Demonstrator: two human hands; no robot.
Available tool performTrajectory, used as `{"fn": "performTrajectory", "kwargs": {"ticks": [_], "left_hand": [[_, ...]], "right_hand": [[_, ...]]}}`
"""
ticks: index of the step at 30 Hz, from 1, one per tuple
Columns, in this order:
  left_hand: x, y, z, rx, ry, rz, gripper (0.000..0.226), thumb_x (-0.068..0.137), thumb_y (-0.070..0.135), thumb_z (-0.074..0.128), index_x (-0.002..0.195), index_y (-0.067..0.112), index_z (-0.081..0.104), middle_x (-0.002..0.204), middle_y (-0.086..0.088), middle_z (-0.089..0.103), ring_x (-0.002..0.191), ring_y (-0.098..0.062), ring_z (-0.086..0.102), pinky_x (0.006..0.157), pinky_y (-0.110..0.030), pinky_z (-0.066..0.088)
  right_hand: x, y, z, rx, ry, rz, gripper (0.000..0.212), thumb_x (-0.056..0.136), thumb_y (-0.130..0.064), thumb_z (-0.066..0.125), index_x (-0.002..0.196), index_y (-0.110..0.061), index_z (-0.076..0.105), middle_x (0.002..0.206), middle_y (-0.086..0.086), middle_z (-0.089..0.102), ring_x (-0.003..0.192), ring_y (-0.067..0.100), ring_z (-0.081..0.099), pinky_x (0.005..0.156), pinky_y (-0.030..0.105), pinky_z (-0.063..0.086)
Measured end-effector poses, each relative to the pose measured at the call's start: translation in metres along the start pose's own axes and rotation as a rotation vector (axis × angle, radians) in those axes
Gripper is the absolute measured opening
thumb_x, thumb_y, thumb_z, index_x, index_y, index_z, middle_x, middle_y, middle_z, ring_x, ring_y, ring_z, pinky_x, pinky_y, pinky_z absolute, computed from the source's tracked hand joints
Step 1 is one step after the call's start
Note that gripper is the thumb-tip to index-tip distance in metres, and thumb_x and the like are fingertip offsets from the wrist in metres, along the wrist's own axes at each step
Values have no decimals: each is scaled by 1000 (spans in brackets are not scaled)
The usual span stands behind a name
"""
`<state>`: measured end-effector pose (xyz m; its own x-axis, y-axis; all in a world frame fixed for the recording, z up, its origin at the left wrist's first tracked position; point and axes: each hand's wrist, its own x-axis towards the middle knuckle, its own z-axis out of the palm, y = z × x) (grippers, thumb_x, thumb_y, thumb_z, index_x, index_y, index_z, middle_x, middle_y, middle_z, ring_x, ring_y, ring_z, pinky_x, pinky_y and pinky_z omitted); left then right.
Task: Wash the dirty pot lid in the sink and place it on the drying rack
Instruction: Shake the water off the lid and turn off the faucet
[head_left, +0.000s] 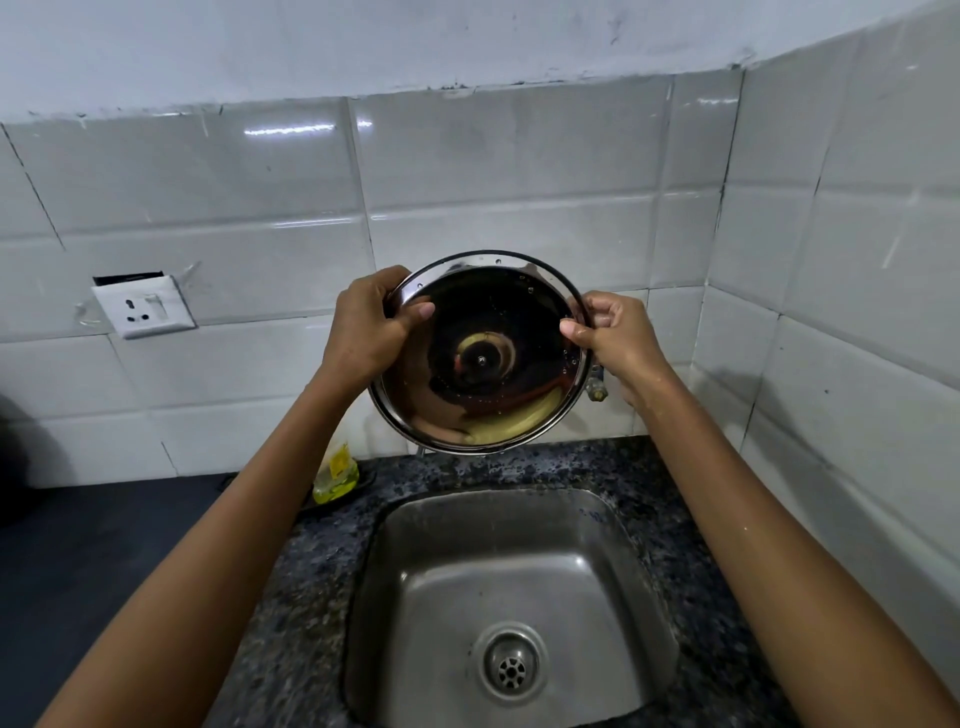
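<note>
I am holding the steel pot lid (480, 353) up between both hands, well above the sink (511, 608), its hollow underside facing me and tilted slightly back. My left hand (369, 327) is clamped on the rim at its own side, thumb pressed onto the inner face and fingers wrapped behind. My right hand (610, 335) is pinching the opposite rim, thumb in front, fingers curled behind. Droplets are clinging to the inner surface near my right thumb, and my right wrist is looking wet, so I judge the rinse mostly done and this an inspection or drain. To do it well, I am keeping the grip on the rim only, tipping the low edge down so water runs into the sink below my hands, not onto the speckled counter (322, 587). No drying rack is showing anywhere. The yellow dish soap bottle (336, 480) is sitting below my left forearm.
</note>
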<state>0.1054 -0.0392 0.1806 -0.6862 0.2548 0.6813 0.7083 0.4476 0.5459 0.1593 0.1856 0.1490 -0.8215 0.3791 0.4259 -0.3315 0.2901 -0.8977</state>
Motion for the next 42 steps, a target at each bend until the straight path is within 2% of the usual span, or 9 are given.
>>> {"fn": "performTrajectory", "kwargs": {"ticks": [14,20,25,28,32,35,37,39,42], "left_hand": [[-2,9,4,23,-13,6,7,81,14,65,82,14,58,62,11,50,59,-3,46,56,-14,35],[-3,12,9,48,-9,7,10,81,16,65,83,8,60,60,8,48,60,-8,44,57,-19,37],[-10,9,17,42,-27,-30,9,80,16,65,79,10,58,63,2,51,64,-15,47,60,-26,39],[-21,1,25,32,-47,-80,11,80,15,65,79,6,59,66,-3,55,66,-17,50,64,-29,41],[-53,-22,39,5,-74,-184,16,77,19,62,72,6,55,62,-11,55,62,-11,49,62,-34,42],[-94,-34,53,-15,-43,-312,15,81,7,62,73,17,53,59,8,50,54,4,46,50,-7,35],[-120,-48,60,-48,-12,-414,12,82,2,61,81,14,58,64,9,54,54,3,52,51,-4,38],[-143,-68,59,-153,65,-571,11,82,1,61,87,11,63,71,2,62,60,3,59,62,-12,47],[-166,-94,44,-438,265,-941,14,86,2,55,98,-1,62,78,-13,63,73,-26,59,62,-29,51]], "right_hand": [[-1,-1,-12,-54,-17,-7,23,80,-4,63,74,-26,64,73,-4,67,73,19,65,74,51,55],[-1,1,-16,-21,-32,-14,21,81,-1,62,80,-22,64,74,-6,66,72,11,63,69,28,51],[-1,13,-20,-19,-57,3,19,80,1,62,83,-18,64,73,-4,64,71,12,62,69,26,51],[-5,25,-19,-6,-87,33,19,81,3,61,87,-14,64,70,-3,63,58,1,61,53,13,47],[-16,58,-12,-69,-186,140,20,81,3,61,99,-5,64,85,11,68,74,15,62,74,25,52],[-36,82,1,-248,-277,142,35,77,1,65,110,-4,58,103,15,66,88,22,62,90,38,49],[-55,90,12,-405,-317,82,50,75,-4,69,121,-10,51,117,12,61,102,23,59,96,38,47],[-72,95,26,-522,-361,7,60,74,-11,71,128,-14,45,128,12,54,116,25,52,101,40,43],[-89,97,50,-581,-449,-29,63,75,-15,71,131,-15,41,138,13,43,127,28,42,106,38,35]]}}
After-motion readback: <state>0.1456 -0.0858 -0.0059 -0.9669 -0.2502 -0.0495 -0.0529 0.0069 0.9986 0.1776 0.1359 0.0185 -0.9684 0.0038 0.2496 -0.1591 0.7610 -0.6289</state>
